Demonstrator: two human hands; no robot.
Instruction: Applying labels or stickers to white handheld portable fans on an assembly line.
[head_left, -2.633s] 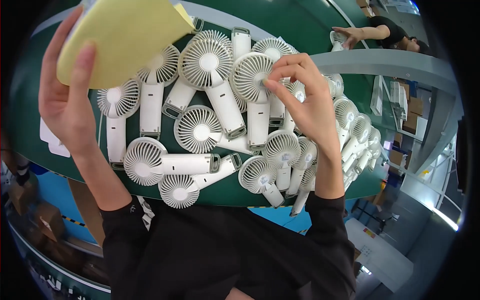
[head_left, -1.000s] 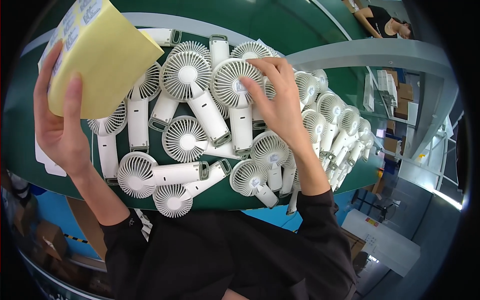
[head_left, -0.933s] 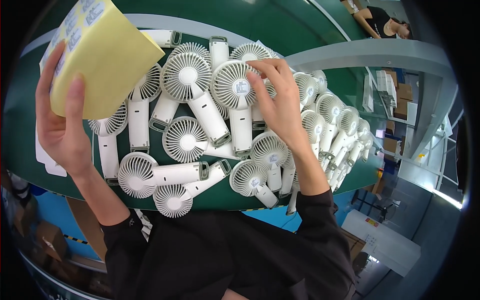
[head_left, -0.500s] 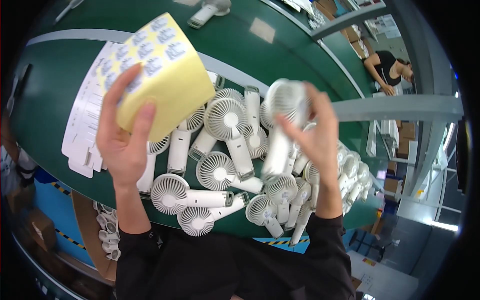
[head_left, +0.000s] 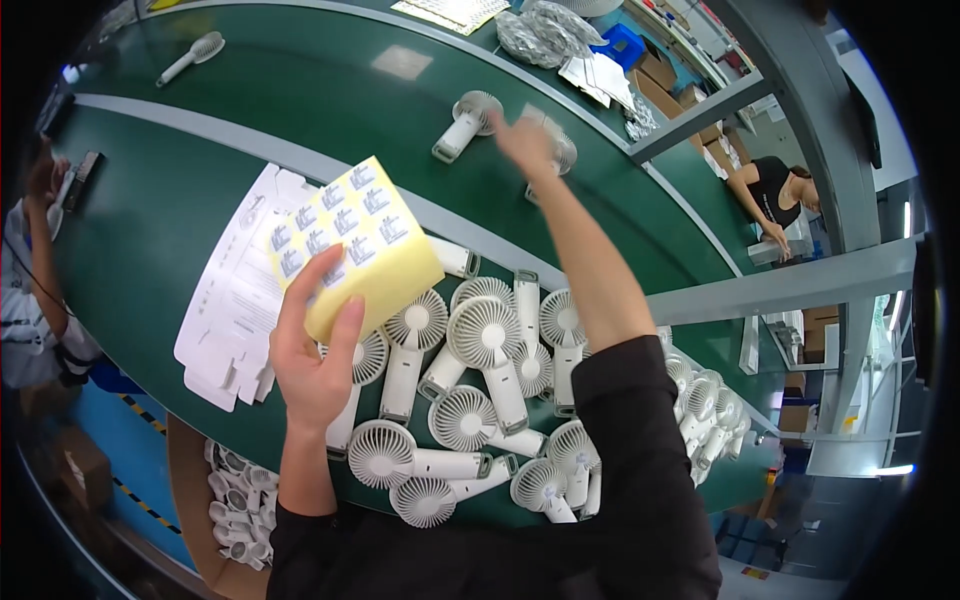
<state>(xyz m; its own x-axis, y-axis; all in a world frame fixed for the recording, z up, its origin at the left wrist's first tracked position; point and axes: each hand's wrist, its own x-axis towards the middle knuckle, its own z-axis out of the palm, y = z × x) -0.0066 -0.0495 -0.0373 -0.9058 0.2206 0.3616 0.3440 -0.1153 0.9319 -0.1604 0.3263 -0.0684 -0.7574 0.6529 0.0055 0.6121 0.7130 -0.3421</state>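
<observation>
My left hand (head_left: 318, 375) is closed on a curved yellow sheet of stickers (head_left: 395, 275), thumb in front and fingers around its edge. Rows of silvery printed labels cover its upper part. My right arm reaches to the far green surface. There my right hand (head_left: 526, 146) is smeared by motion, beside the head of a white handheld fan (head_left: 462, 132). A second white fan (head_left: 564, 154) lies partly hidden behind my right wrist. Below, many white handheld fans (head_left: 486, 332) lie heaped, some under my right sleeve.
Flat white printed card (head_left: 225, 300) lies left of the sticker sheet. A grey rail (head_left: 200, 122) divides the green surfaces. Another small fan (head_left: 192, 58) is at the far left. A cardboard box (head_left: 195, 490) of white parts stands at lower left. People work at both sides.
My right hand has moved from above the heap to the far surface, and the fan it held is out of its clear grip. The view has shifted; my left hand still holds the stickers.
</observation>
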